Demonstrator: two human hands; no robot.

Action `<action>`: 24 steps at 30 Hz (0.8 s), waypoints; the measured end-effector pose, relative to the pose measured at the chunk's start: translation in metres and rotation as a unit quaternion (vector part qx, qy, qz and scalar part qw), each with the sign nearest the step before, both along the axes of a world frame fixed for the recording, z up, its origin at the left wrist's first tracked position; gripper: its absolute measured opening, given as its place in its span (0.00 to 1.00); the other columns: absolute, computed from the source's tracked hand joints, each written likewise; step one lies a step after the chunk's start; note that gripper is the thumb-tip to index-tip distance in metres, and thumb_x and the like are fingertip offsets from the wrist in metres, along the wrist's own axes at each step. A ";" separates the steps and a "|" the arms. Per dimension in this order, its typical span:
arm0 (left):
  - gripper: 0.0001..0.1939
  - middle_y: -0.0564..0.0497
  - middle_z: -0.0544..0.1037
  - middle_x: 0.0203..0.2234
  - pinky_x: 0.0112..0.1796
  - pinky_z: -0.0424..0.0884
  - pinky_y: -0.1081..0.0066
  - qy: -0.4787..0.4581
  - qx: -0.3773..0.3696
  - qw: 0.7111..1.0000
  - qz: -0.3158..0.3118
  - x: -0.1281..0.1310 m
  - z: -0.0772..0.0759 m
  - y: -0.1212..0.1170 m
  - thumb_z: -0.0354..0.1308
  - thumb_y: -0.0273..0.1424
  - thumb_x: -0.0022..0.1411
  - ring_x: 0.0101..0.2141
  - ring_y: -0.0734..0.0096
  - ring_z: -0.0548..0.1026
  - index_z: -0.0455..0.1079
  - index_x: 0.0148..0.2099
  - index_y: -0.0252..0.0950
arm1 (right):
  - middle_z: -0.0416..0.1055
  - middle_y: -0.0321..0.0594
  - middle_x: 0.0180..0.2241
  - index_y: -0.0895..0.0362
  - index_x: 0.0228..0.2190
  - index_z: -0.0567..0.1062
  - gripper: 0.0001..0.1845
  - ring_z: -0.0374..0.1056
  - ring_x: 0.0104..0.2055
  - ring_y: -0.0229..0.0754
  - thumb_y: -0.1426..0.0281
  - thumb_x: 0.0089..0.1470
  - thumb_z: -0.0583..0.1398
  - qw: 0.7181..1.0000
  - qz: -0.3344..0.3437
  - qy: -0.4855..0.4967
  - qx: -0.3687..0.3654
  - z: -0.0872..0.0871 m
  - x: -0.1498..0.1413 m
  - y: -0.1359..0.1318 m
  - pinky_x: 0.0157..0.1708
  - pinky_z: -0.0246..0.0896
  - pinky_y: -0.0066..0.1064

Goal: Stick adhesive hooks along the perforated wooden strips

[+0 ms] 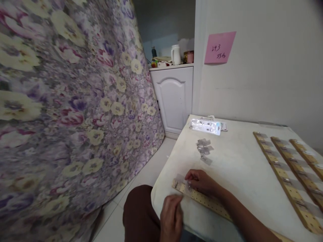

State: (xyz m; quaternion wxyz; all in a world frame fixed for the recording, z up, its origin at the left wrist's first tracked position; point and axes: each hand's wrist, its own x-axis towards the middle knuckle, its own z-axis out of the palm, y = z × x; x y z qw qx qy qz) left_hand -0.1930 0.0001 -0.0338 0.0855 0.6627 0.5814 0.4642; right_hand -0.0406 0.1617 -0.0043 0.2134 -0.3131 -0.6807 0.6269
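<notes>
A long perforated wooden strip (214,204) lies along the near edge of the white table (234,168). My right hand (202,183) rests on its left end with fingers curled, pinching a small clear packet against the strip. Just off the table's near-left edge, my left hand (172,216) is blurred, its fingers loosely curled beside the strip's end. Several small clear packets (205,150) lie in a loose pile farther up the table.
Three more wooden strips (290,171) with packets attached lie at the table's right. A clear blister tray (205,126) sits at the far edge. A floral curtain (70,111) hangs left, a white cabinet (174,97) behind, a pink note (219,47) on the wall.
</notes>
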 end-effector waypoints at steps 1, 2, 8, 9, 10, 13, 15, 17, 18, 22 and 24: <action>0.19 0.46 0.71 0.42 0.42 0.70 0.65 0.015 -0.004 1.000 -0.016 0.002 -0.001 0.000 0.46 0.21 0.62 0.43 0.65 0.70 0.63 0.54 0.41 | 0.66 0.31 0.22 0.58 0.29 0.72 0.07 0.60 0.21 0.32 0.76 0.44 0.57 1.000 -0.001 -0.001 0.004 -0.001 0.000 0.000 0.20 0.53 0.23; 0.20 0.46 0.71 0.42 0.42 0.70 0.65 0.029 -0.006 0.999 -0.023 0.004 -0.002 0.000 0.47 0.20 0.62 0.43 0.65 0.70 0.63 0.55 0.41 | 0.66 0.31 0.23 0.58 0.29 0.72 0.06 0.60 0.22 0.32 0.76 0.44 0.57 1.000 -0.001 -0.001 0.004 -0.002 0.000 0.000 0.20 0.53 0.23; 0.23 0.45 0.73 0.41 0.39 0.70 0.63 0.081 -0.005 0.997 -0.012 0.008 -0.001 0.005 0.46 0.19 0.61 0.41 0.64 0.70 0.61 0.57 0.40 | 0.66 0.31 0.23 0.57 0.29 0.73 0.07 0.61 0.24 0.33 0.76 0.43 0.59 1.000 -0.005 -0.003 0.012 -0.006 0.000 0.000 0.24 0.54 0.24; 0.23 0.45 0.73 0.40 0.39 0.70 0.63 0.083 -0.003 0.996 -0.010 0.008 -0.001 0.005 0.46 0.19 0.61 0.40 0.64 0.70 0.61 0.57 0.40 | 0.66 0.31 0.22 0.57 0.29 0.73 0.08 0.61 0.25 0.33 0.76 0.42 0.60 1.000 -0.003 -0.004 0.014 -0.007 0.000 0.001 0.25 0.54 0.24; 0.23 0.45 0.73 0.40 0.38 0.70 0.63 0.084 0.000 0.996 -0.009 0.008 -0.001 0.005 0.46 0.19 0.61 0.40 0.64 0.71 0.62 0.56 0.40 | 0.66 0.31 0.22 0.57 0.29 0.73 0.08 0.61 0.25 0.34 0.76 0.41 0.61 1.000 -0.001 -0.004 0.013 -0.008 0.000 0.002 0.25 0.55 0.25; 0.22 0.46 0.73 0.39 0.38 0.70 0.64 0.083 0.003 0.997 -0.002 0.008 -0.002 0.004 0.46 0.19 0.60 0.39 0.64 0.71 0.65 0.54 0.39 | 0.65 0.31 0.22 0.56 0.29 0.73 0.10 0.61 0.25 0.34 0.74 0.38 0.63 1.000 0.000 -0.001 -0.007 -0.013 -0.001 0.003 0.25 0.55 0.25; 0.22 0.46 0.73 0.38 0.38 0.70 0.65 0.082 0.001 0.997 -0.001 0.008 -0.003 0.004 0.46 0.19 0.59 0.39 0.64 0.71 0.66 0.53 0.39 | 0.65 0.30 0.22 0.56 0.29 0.73 0.11 0.61 0.25 0.34 0.74 0.37 0.65 1.000 0.003 0.002 -0.022 -0.014 -0.001 0.004 0.26 0.55 0.25; 0.22 0.46 0.73 0.38 0.38 0.70 0.65 0.083 -0.002 0.997 0.000 0.007 -0.003 0.004 0.46 0.18 0.59 0.39 0.65 0.71 0.66 0.53 0.39 | 0.65 0.30 0.22 0.56 0.29 0.72 0.13 0.61 0.26 0.34 0.74 0.36 0.65 0.999 0.008 0.005 -0.030 -0.013 -0.001 0.004 0.26 0.55 0.25; 0.22 0.46 0.73 0.39 0.39 0.70 0.65 0.085 -0.004 0.996 -0.002 0.007 -0.003 0.004 0.46 0.18 0.59 0.40 0.65 0.71 0.66 0.53 0.39 | 0.65 0.30 0.22 0.56 0.29 0.72 0.13 0.61 0.26 0.34 0.74 0.36 0.65 0.999 0.009 0.007 -0.032 -0.012 -0.001 0.003 0.26 0.55 0.25; 0.23 0.46 0.72 0.40 0.40 0.69 0.64 0.086 -0.002 0.996 -0.008 0.007 -0.004 0.003 0.45 0.18 0.60 0.41 0.65 0.70 0.64 0.54 0.39 | 0.65 0.29 0.22 0.57 0.29 0.72 0.11 0.60 0.26 0.34 0.76 0.38 0.63 1.000 -0.003 0.015 -0.024 -0.010 0.000 0.001 0.26 0.54 0.25; 0.24 0.45 0.72 0.41 0.40 0.70 0.64 0.086 -0.002 0.996 -0.011 0.007 -0.004 0.003 0.45 0.17 0.59 0.42 0.65 0.70 0.63 0.56 0.38 | 0.64 0.30 0.23 0.57 0.29 0.72 0.11 0.60 0.25 0.34 0.76 0.38 0.62 1.000 -0.009 0.017 -0.020 -0.009 -0.001 0.000 0.26 0.53 0.25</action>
